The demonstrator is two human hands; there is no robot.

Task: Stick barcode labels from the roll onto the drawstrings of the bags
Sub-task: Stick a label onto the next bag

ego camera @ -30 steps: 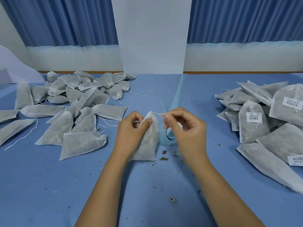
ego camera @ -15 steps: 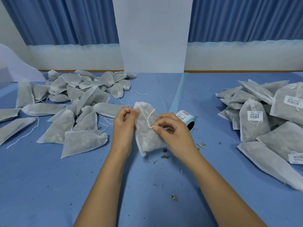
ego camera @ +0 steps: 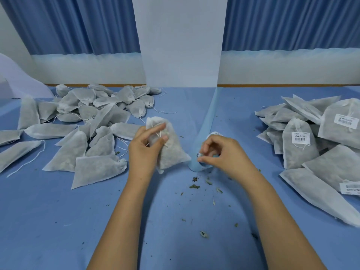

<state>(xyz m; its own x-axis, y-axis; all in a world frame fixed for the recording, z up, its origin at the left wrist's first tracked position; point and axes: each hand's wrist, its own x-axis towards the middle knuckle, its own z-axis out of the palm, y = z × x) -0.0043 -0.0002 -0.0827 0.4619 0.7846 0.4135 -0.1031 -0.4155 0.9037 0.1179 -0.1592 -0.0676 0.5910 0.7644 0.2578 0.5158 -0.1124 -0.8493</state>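
My left hand [ego camera: 145,147] holds a grey mesh drawstring bag [ego camera: 171,151] upright on the blue table, thumb and fingers curled round its upper part, the white drawstring [ego camera: 160,134] between them. My right hand [ego camera: 220,152] is over the label roll [ego camera: 212,135], its fingertips pinching at a label on the roll's near edge. A pale blue backing strip [ego camera: 209,115] runs from the roll toward the back wall.
A heap of unlabelled bags [ego camera: 87,121] lies on the left. Bags with barcode labels [ego camera: 319,137] are stacked on the right. Dried herb crumbs [ego camera: 194,186] are scattered on the blue table [ego camera: 58,221] in front of my hands.
My right hand has let go of the bag's drawstring and moved right to the label roll. My left hand now holds the bag alone, slightly higher.
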